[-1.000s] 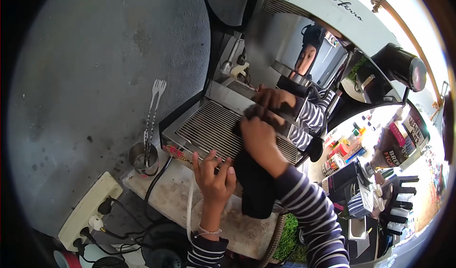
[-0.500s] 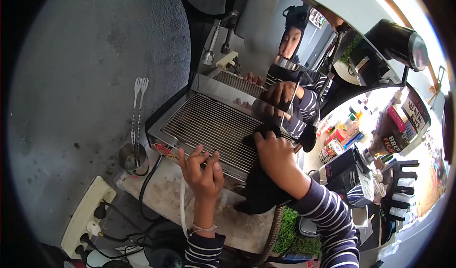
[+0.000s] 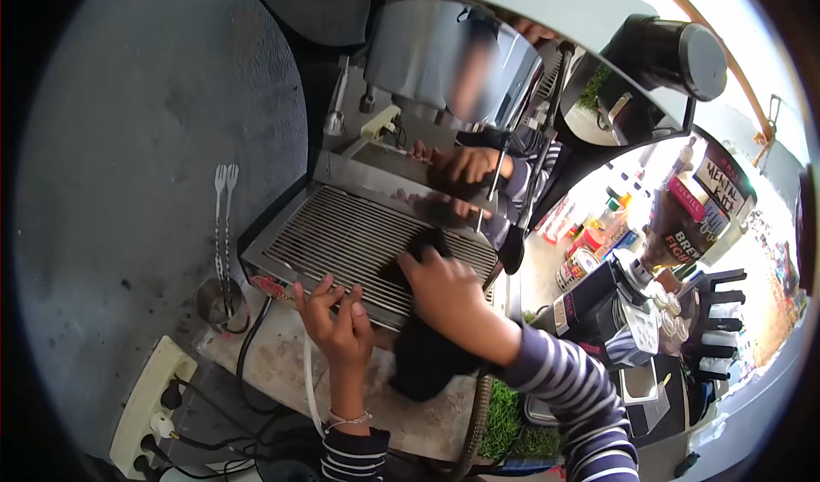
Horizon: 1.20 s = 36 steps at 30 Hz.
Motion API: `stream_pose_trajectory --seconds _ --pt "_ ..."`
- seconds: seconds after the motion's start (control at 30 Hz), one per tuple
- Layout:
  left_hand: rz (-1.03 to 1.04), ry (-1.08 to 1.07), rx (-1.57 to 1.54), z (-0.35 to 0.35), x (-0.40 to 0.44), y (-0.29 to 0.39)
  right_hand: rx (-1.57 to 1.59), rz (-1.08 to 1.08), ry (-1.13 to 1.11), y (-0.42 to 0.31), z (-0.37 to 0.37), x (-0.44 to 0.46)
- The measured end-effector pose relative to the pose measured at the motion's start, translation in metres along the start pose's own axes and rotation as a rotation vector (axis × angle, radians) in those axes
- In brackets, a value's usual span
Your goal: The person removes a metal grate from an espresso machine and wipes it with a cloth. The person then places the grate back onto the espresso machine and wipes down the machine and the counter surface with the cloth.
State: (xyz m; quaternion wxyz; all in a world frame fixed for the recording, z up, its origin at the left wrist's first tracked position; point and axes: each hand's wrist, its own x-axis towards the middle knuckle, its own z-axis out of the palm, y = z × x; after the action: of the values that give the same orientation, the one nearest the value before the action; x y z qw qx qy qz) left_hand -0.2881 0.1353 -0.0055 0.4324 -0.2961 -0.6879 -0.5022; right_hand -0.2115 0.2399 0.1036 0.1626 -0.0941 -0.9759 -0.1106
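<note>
Head view: the right hand has its fingers curled over one black fabric cloth, gripping it against one slotted silver metal grate. The cloth's upper end lies on the bars at the hand's eleven o'clock; its bulk droops toward six o'clock, past the grate's front edge. At nine o'clock from the right hand, the left hand is empty, its fingers spread near that edge; whether they touch it, I cannot tell. At nine o'clock from the left hand, one round steel cup holds two twisted-handled metal forks, prongs up. At eight o'clock sits one cream plastic power strip. At the right hand's five o'clock lies green artificial grass.
</note>
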Motion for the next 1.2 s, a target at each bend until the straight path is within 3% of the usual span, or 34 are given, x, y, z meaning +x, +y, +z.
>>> stream_pose_trajectory --seconds 0.13,0.33,0.53,0.57,0.73,0.8,0.83,0.9,0.97,1.17,1.2 --pt "-0.046 -0.022 -0.008 -0.002 0.002 0.006 -0.070 0.068 -0.123 -0.006 -0.017 -0.028" --pt "-0.005 0.006 -0.022 0.000 0.001 0.003 0.214 -0.061 -0.008 -0.020 0.008 0.041" --pt "0.028 0.013 -0.019 -0.001 0.004 0.003 0.108 -0.017 0.039 -0.014 0.000 0.015" --pt "0.024 0.005 -0.027 0.000 0.004 0.002 0.009 -0.050 0.125 -0.008 0.003 0.000" --pt "0.005 0.044 -0.043 0.002 0.004 0.002 -0.065 0.051 -0.136 0.003 -0.025 -0.027" --pt "-0.003 0.058 -0.071 0.005 0.002 0.000 -0.153 0.033 -0.074 -0.001 -0.019 -0.016" --pt "0.003 0.052 -0.054 0.004 0.001 0.000 -0.140 -0.003 0.081 0.001 -0.002 -0.007" --pt "0.037 0.054 -0.036 0.004 0.004 0.000 0.032 0.024 -0.032 0.005 -0.001 0.026" --pt "0.029 0.019 -0.035 0.000 0.004 0.000 0.021 0.089 0.053 0.003 0.019 0.052" --pt "0.049 -0.003 -0.038 -0.001 0.007 -0.001 -0.119 -0.041 0.270 0.007 0.018 0.013" --pt "0.054 -0.014 -0.036 -0.002 0.006 0.000 -0.130 0.059 0.118 0.005 0.006 0.002"
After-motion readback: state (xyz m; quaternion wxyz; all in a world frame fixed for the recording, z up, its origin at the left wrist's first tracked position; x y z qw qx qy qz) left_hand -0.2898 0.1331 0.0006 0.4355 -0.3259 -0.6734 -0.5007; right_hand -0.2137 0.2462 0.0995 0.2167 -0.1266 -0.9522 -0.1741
